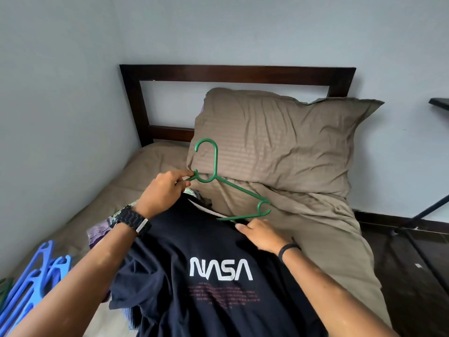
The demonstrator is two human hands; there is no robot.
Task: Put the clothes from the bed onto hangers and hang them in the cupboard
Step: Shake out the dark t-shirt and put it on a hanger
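A navy T-shirt (213, 276) with white NASA lettering lies on top of a pile of clothes on the bed (323, 242). A green plastic hanger (239, 190) sits at its collar, hook pointing up, its lower bar partly inside the neck opening. My left hand (162, 193) pinches the hanger's left shoulder near the hook and also bunches the shirt's left shoulder. My right hand (260, 233) grips the collar fabric just below the hanger's right end. Other garments (99, 229) peek out under the shirt at the left.
Several blue hangers (36, 273) lie at the bed's left edge by the wall. A brown pillow (279, 142) leans on the dark wooden headboard (235, 72). A dark stand with legs (418, 220) is on the floor at the right.
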